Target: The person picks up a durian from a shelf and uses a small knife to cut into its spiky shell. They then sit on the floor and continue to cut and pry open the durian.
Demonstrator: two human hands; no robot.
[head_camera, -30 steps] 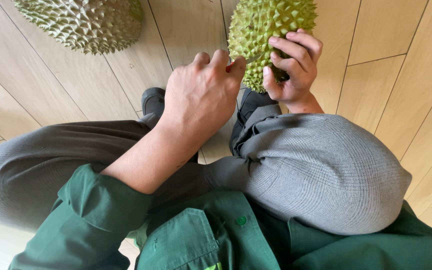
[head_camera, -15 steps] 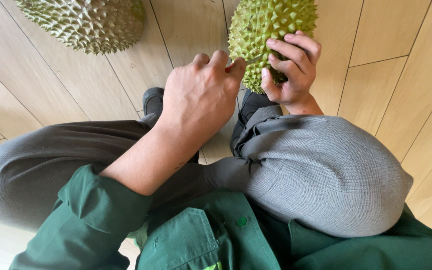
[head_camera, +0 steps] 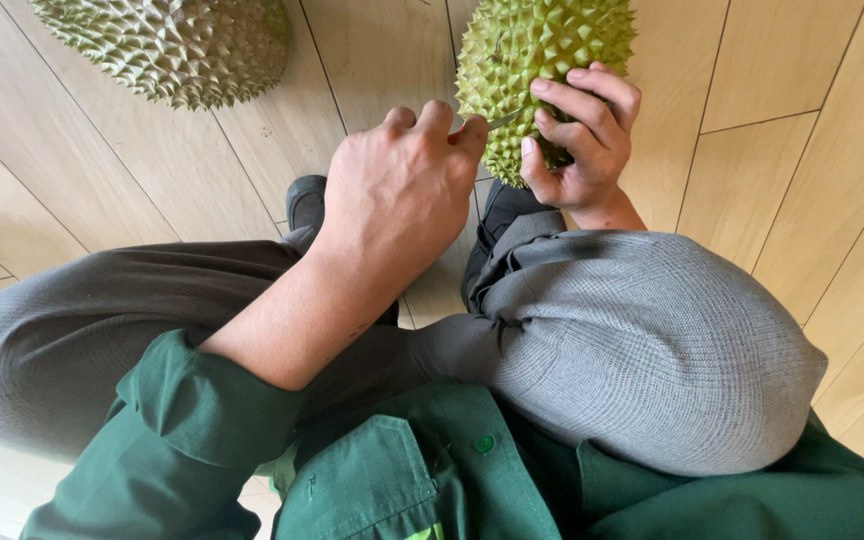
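While the person squats on the pale wooden floor [head_camera: 812, 150], both hands work at a green spiky durian [head_camera: 537, 60] that stands on the floor at the far side of the scene, just beyond the person's knees. The right hand [head_camera: 587, 140] grips the near right flank of this fruit, its fingers [head_camera: 577, 100] curled over the spikes and closed against the husk. The left hand [head_camera: 402, 200] is balled into a fist just left of the fruit, fingers wrapped tight around the handle of a knife [head_camera: 502, 120]; only a thin strip of blade shows past the knuckles, its tip touching the durian's near left side, close to the right hand's fingertips. A hint of red shows at the handle, mostly hidden by the fist. A second durian [head_camera: 182, 45], paler and duller, lies on the floor at the far left, well apart from both hands. Grey trousers [head_camera: 652, 340] cover the bent knees, with green sleeves [head_camera: 182, 440] at the near edge and a dark shoe [head_camera: 307, 200] between the legs.
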